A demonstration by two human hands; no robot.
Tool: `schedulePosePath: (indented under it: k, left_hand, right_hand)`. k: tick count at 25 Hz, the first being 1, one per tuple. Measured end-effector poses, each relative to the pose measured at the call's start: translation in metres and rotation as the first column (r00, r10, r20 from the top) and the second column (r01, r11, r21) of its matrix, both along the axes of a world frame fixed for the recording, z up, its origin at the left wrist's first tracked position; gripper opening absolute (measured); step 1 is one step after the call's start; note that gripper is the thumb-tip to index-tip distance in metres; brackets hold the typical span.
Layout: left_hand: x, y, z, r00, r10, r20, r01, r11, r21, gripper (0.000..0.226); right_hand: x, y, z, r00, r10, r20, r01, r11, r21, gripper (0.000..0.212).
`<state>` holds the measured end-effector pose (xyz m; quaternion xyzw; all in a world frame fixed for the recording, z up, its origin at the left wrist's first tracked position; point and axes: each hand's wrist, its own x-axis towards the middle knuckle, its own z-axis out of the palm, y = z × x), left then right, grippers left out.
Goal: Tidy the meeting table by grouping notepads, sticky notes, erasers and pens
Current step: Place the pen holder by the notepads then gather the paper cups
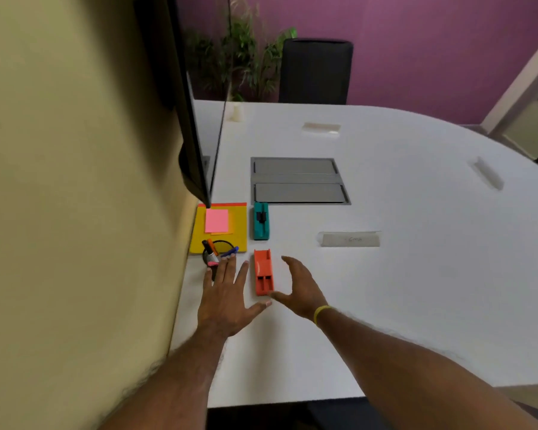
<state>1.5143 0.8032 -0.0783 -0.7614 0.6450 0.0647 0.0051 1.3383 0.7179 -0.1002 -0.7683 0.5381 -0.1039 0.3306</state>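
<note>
Orange eraser [263,272]: rigid plastic, judged light, slick; take by long sides. Left hand [227,294] at its 9 o'clock, right hand [298,287] at 3; fingers [227,271] spread, held nothing.

I log the bare left forearm [190,364] and bare right forearm [416,358] reaching forward from the lower edge and converging. The bare left hand [227,293] is palm down, fingers straight and spread, thumb splayed right. The bare right hand [298,287] is cupped on edge, fingers loosely curved and gripping nothing, its thumb tip just beside the left thumb's; a thin yellow wristband [320,315] circles that wrist.
</note>
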Motion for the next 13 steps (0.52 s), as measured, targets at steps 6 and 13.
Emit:
schedulePosePath:
  k: [6, 13]
  left_hand:
    - [-0.069, -0.022, 0.022, 0.982, -0.188, -0.029, 0.188, 0.982, -0.011, 0.113]
    - [-0.173, -0.024, 0.044, 0.922, -0.386, -0.025, 0.385, 0.922, -0.027, 0.111]
  right_hand:
    - [-0.106, 0.018, 0.032, 0.934, 0.072, -0.351, -0.123, 0.985, -0.125, 0.108]
    - [-0.241, 0.054, 0.065, 0.86, -0.056, -0.507, -0.014, 0.991, -0.135, 0.121]
